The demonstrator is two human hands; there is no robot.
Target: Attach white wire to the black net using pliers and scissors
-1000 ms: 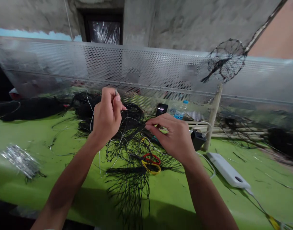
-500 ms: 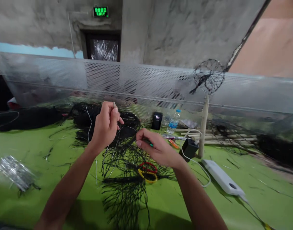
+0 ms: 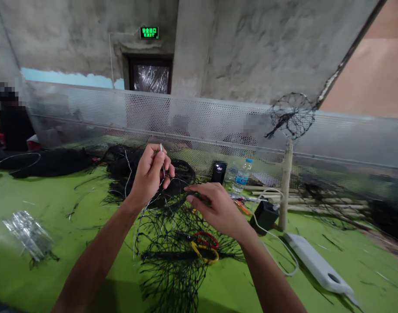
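My left hand (image 3: 150, 171) is closed, pinching a thin silvery wire (image 3: 160, 148) whose end sticks up above the thumb. The wire curves down past the fingers and a loop runs toward my other hand. My right hand (image 3: 215, 206) is held to the right, thumb and index finger apart, near the end of that loop; I cannot tell whether they touch it. Below both hands lies a black knotted net (image 3: 173, 278), spread over the table. Scissors (image 3: 205, 256) with one red and one yellow handle rest on the net.
Black netting (image 3: 117, 174) is heaped behind my left hand. Silvery strips (image 3: 28, 237) lie at left. To the right are a water bottle (image 3: 242, 176), a black box (image 3: 264, 217), a wooden post (image 3: 286, 187) bearing a net hoop, and a white power bank (image 3: 318, 263). A person (image 3: 13, 117) is at far left.
The view has shifted, with the scene sliding right and down. My right fingers have loosened from a pinch and straightened. More of the silvery wire shows at my left fingertips.
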